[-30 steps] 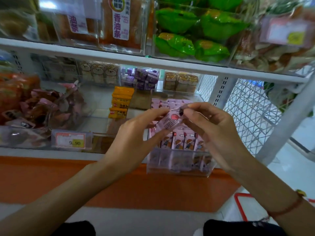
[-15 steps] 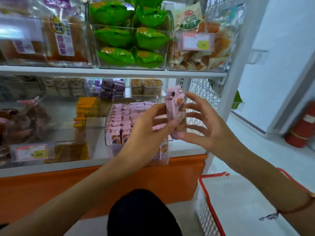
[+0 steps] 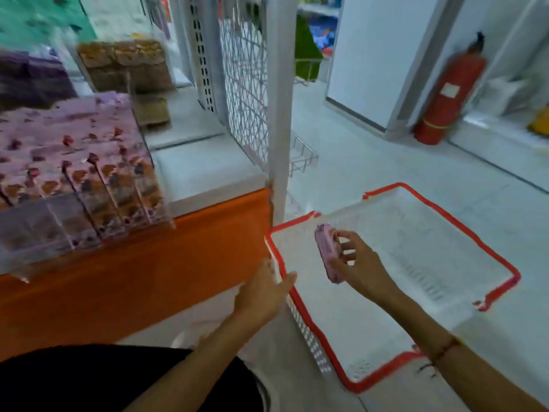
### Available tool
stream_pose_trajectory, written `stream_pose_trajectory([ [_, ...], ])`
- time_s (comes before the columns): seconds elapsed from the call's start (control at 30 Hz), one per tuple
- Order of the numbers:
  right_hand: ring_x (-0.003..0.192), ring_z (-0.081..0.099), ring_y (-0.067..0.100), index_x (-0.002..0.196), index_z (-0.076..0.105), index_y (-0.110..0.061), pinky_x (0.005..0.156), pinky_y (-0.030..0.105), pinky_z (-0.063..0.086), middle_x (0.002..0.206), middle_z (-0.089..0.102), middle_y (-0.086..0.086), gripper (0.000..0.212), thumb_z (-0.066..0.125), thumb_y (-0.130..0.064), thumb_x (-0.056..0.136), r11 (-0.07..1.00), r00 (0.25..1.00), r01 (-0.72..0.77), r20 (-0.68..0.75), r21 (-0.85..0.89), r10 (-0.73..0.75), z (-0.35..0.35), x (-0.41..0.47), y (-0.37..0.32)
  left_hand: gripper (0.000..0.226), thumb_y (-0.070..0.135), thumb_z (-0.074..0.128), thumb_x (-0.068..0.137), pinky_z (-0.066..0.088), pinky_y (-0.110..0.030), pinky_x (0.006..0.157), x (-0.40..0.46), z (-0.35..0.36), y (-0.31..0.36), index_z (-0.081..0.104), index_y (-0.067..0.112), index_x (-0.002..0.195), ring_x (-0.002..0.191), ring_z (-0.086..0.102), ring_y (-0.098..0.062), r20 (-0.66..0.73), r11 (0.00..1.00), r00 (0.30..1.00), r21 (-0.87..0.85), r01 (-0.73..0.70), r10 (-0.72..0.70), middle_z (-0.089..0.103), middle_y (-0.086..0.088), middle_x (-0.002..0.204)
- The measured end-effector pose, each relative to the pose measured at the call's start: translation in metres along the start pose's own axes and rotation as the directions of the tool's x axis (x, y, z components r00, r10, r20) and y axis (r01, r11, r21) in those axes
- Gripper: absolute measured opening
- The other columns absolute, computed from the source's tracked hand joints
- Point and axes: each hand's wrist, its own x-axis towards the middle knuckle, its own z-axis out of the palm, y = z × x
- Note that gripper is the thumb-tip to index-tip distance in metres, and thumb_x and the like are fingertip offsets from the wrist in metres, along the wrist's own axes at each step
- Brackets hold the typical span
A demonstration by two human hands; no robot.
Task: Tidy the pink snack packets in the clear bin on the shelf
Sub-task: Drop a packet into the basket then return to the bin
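The shelf (image 3: pixel 205 171) is big and pale, and the clear bin (image 3: pixel 89 209) sits at its front edge, hanging a little over the orange front. Pink snack packets (image 3: pixel 74 162) fill it in rows, most standing neatly, so I think the tidying is mostly done. On the floor just past the shelf's right end is a white basket (image 3: pixel 416 263) with a red rim. The left hand (image 3: pixel 264 289) touches the basket's near rim, fingers relaxed. The right hand (image 3: pixel 356 263) pinches one pink packet (image 3: pixel 328 252) over the basket — well away from the bin.
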Motion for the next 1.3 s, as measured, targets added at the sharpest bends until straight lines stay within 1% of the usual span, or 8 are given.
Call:
stream_pose_trajectory([
  [0.1,0.072,0.061,0.010,0.123,0.049,-0.019,0.073,0.030,0.052,0.103,0.068,0.002,0.041,0.050,-0.047,0.093,0.985,0.990,-0.134,0.022,-0.112,0.138,0.042,0.020,0.063,0.065,0.066,0.048,0.085,0.047,-0.037,0.087,0.011,0.033,-0.018,0.036,0.024,0.133,0.113,0.058,-0.024,0.030,0.984,0.993,0.137,0.113,-0.118,0.054,0.002,0.132],
  [0.2,0.085,0.066,0.024,0.122,0.050,-0.018,0.076,0.032,0.051,0.102,0.070,0.008,0.044,0.040,-0.052,0.095,0.943,0.969,-0.211,0.067,-0.258,0.236,0.082,0.039,0.115,0.041,0.055,0.046,0.092,0.049,-0.030,0.078,0.015,0.052,-0.025,0.043,0.027,0.121,0.096,0.062,-0.016,0.051,0.996,0.996,0.043,0.076,-0.078,0.062,0.005,0.119],
  [0.53,0.114,0.055,0.031,0.137,0.035,-0.011,0.088,0.037,0.046,0.129,0.053,0.013,0.050,0.050,-0.026,0.092,0.731,0.841,-0.107,0.331,-0.674,0.428,0.126,0.053,0.173,0.022,0.052,0.053,0.090,0.047,-0.026,0.070,0.017,0.050,-0.031,0.044,0.034,0.095,0.079,0.058,-0.009,0.032,1.000,0.999,0.029,0.009,-0.010,0.052,0.020,0.081],
  [0.7,0.100,0.060,0.015,0.127,0.053,-0.021,0.090,0.031,0.047,0.119,0.063,0.001,0.038,0.058,-0.035,0.092,0.841,0.867,0.067,0.448,-0.537,0.217,0.054,0.066,0.093,0.046,0.067,0.038,0.089,0.042,-0.028,0.069,0.025,0.025,-0.024,0.056,0.027,0.102,0.089,0.061,-0.017,0.139,0.945,0.990,0.327,-0.019,-0.028,0.065,0.006,0.104],
  [0.8,0.082,0.060,0.007,0.116,0.062,-0.024,0.083,0.026,0.050,0.102,0.065,-0.009,0.026,0.062,-0.028,0.090,0.857,0.888,0.254,0.459,-0.448,-0.023,0.004,0.053,0.023,0.043,0.054,0.042,0.095,0.045,-0.025,0.066,0.022,-0.009,-0.001,0.065,0.019,0.105,0.085,0.061,-0.016,0.222,0.939,0.975,0.333,-0.088,0.012,0.066,0.002,0.102],
  [1.0,0.079,0.061,0.001,0.101,0.064,-0.040,0.072,0.015,0.049,0.093,0.066,-0.019,0.013,0.057,-0.033,0.092,0.774,0.830,0.555,0.269,-0.306,-0.489,-0.025,0.019,-0.142,0.027,0.041,0.042,0.098,0.044,-0.022,0.059,-0.051,-0.133,0.063,0.062,0.027,0.107,0.081,0.058,-0.009,0.191,0.794,0.902,0.427,-0.431,0.387,0.065,0.006,0.102],
  [1.13,0.079,0.061,-0.001,0.091,0.064,-0.046,0.069,0.013,0.050,0.085,0.067,-0.020,0.016,0.061,-0.030,0.090,0.697,0.709,0.704,0.186,-0.138,-0.680,-0.004,0.001,-0.234,0.023,0.043,0.048,0.095,0.052,-0.027,0.085,-0.109,-0.234,0.060,0.060,0.037,0.113,0.098,0.061,-0.003,0.101,0.690,0.799,0.448,-0.568,0.592,0.065,0.015,0.112],
  [1.3,0.075,0.064,0.005,0.093,0.069,-0.036,0.072,0.033,0.054,0.085,0.070,-0.013,0.016,0.062,-0.022,0.090,0.610,0.601,0.791,0.258,-0.051,-0.757,0.047,0.010,-0.309,0.017,0.033,0.056,0.093,0.045,-0.009,0.067,-0.127,-0.324,0.018,0.057,0.048,0.099,0.084,0.057,0.012,-0.379,0.776,0.680,0.383,-0.502,0.627,0.057,0.032,0.090],
])
